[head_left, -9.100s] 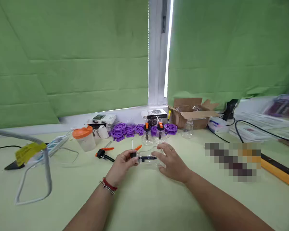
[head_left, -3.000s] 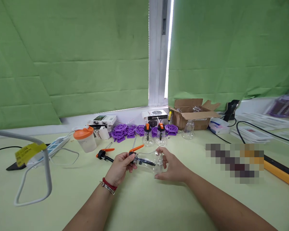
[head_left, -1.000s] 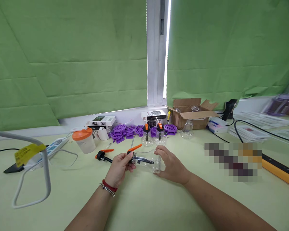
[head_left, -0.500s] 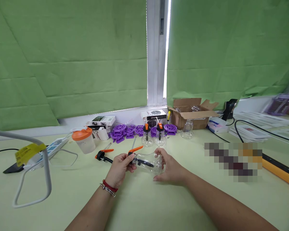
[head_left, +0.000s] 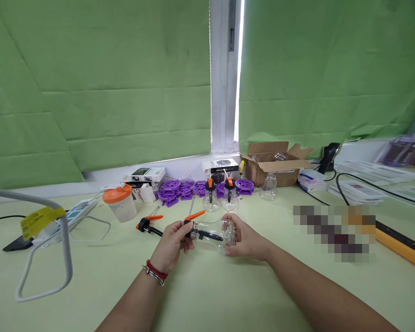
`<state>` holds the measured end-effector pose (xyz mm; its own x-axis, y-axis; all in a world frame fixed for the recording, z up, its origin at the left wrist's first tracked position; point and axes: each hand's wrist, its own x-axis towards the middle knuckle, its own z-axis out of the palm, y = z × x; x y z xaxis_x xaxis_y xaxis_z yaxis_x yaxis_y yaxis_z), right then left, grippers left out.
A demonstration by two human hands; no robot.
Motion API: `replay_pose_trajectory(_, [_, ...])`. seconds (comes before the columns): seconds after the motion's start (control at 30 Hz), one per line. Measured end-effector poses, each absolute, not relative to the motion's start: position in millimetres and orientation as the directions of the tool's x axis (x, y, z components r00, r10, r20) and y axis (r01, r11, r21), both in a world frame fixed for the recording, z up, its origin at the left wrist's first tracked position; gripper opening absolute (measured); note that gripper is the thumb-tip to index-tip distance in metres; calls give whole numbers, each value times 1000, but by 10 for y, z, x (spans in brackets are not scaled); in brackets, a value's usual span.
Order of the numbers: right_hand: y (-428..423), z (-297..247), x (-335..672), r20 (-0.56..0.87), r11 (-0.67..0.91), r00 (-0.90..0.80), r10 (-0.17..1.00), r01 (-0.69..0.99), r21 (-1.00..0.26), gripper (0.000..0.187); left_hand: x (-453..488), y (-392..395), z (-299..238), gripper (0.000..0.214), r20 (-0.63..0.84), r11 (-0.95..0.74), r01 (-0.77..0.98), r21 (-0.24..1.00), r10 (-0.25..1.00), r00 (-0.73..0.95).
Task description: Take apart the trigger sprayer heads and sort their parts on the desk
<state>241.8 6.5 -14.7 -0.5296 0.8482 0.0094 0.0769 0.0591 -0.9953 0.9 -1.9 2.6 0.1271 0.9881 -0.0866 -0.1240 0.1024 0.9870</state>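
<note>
My left hand [head_left: 171, 242] is closed on the black cap [head_left: 189, 228] of a dispenser lid with an orange lever [head_left: 196, 215]. The lid's black stem reaches inside a clear bottle [head_left: 211, 227], which lies sideways above the table with its neck at the cap. Wrapped around the bottle's wide base is my right hand [head_left: 248, 239]. Left of the hands, a second black dispenser lid [head_left: 144, 224] with an orange lever rests on the table. Behind stand two clear bottles fitted with such lids, a left one [head_left: 210, 203] and a right one [head_left: 229, 203].
Purple plastic parts [head_left: 171, 186] lie along the wall. An open cardboard box [head_left: 287, 165] stands behind a clear bottle [head_left: 270, 186]. An orange-lidded cup [head_left: 119, 203], a power strip [head_left: 78, 216] and a grey bent cable [head_left: 67, 244] are on the left; an orange-black bar [head_left: 401, 242] is right.
The right hand's fingers have closed further around the bottle's base, with the thumb now against it. The left hand keeps its hold on the cap.
</note>
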Motion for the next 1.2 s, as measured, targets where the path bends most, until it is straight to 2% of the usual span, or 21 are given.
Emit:
replay_pose_trajectory(0.13, [51,-104,2435,56,140,-528,847,120,-983,81,-12,-26,24,31,-89,113,-114,987,976,196])
replay_pose_trajectory(0.3, [13,-113,2409,159,315,-450,879,297,-901,79,-14,-12,42,32,-105,122,-105,987,982,157])
replay_pose_trajectory(0.4, [-8,-106,2393,306,484,-427,851,412,-771,75,-15,-3,52,34,-116,129,-96,987,984,132])
replay_pose_trajectory(0.57, [29,-118,2380,548,736,-492,677,442,-512,71,-14,1,59,33,-114,130,-123,984,986,124])
replay_pose_trajectory(0.67, [68,-153,2383,613,794,-511,603,456,-402,66,-5,-10,75,32,-112,126,-137,983,988,106])
replay_pose_trajectory(0.87, [100,-200,2404,667,815,-522,532,529,-236,49,-4,-13,64,34,-120,135,-142,981,987,109])
replay_pose_trajectory(0.93, [101,-211,2408,675,821,-517,526,516,-244,46,-8,-8,59,34,-119,135,-155,979,987,105])
replay_pose_trajectory(1.0, [95,-216,2408,666,820,-501,553,471,-325,54,-13,-7,59,34,-110,126,-170,977,989,98])
replay_pose_trajectory(1.1, [68,-202,2401,594,730,-424,683,368,-576,89,-15,-10,58,33,-88,103,-179,978,992,90])
replay_pose_trajectory(1.13, [56,-191,2398,546,668,-394,740,327,-669,93,-13,-10,55,33,-82,97,-175,980,993,90])
replay_pose_trajectory(1.2, [34,-163,2391,412,507,-349,842,249,-825,82,-7,-10,42,32,-77,91,-160,983,993,89])
